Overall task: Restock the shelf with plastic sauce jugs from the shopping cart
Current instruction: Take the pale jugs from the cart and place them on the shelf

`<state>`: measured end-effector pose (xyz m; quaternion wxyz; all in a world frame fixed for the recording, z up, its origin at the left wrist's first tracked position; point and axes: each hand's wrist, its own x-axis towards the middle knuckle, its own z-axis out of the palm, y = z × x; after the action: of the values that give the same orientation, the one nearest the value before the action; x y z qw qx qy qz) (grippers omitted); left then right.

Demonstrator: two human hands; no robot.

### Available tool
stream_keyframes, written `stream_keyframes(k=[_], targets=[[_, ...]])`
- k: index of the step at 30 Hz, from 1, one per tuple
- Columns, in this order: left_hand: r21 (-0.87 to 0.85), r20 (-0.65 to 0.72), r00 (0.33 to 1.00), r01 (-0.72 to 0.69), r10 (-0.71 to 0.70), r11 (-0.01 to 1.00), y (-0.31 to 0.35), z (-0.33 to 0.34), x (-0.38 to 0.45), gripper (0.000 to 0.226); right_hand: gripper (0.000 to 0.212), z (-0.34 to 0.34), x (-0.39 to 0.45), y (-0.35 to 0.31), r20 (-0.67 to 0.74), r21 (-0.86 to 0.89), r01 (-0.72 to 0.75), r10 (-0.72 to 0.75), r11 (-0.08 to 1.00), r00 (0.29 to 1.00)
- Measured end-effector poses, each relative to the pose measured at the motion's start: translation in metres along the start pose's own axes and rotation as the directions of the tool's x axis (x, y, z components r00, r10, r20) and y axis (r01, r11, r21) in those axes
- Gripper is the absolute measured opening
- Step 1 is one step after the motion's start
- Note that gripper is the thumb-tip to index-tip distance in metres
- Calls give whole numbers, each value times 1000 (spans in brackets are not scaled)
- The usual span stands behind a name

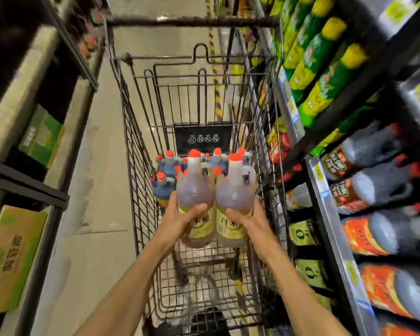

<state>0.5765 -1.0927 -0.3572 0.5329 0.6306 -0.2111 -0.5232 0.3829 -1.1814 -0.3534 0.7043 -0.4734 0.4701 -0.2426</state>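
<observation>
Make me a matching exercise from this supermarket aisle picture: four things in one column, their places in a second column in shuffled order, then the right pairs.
Things
1. two pale, cloudy plastic jugs with orange caps
2. dark plastic jugs with red caps
3. green bottles with yellow caps
4. tan and green cardboard box

Places
A. lying on an upper right-hand shelf
B. on a low left-hand shelf
C. standing at the far end of the wire shopping cart
D. held over the cart, one in the left hand, one in the right hand

Pairs: 1-D, 2-C, 3-A, 4-B
</observation>
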Motion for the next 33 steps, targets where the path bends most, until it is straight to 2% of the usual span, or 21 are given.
stream_keyframes(k=[3,6,10,18,23,26,33], targets=[[24,-6,994,-112,113,993,54,3,-16,89,106,17,-22,-49,-39,27,109,-108,994,993],[40,6,977,-213,213,976,107,3,-34,102,81,36,-46,-97,-77,47,251,-247,967,966],[60,72,936,-349,345,935,169,0,-59,92,78,54,-85,-153,-120,76,394,-384,916,915],[35,310,821,-514,480,857,249,28,-119,84,78,69,-186,-204,-389,30,576,-522,817,759],[-76,514,704,-531,489,844,252,71,-160,64,73,58,-263,-208,-589,-72,613,-530,787,611],[-140,641,614,-496,460,857,244,103,-186,73,81,49,-311,-197,-697,-134,618,-517,775,497],[-147,869,383,-402,312,904,209,179,-248,82,72,32,-412,-160,-877,-220,604,-427,766,221]])
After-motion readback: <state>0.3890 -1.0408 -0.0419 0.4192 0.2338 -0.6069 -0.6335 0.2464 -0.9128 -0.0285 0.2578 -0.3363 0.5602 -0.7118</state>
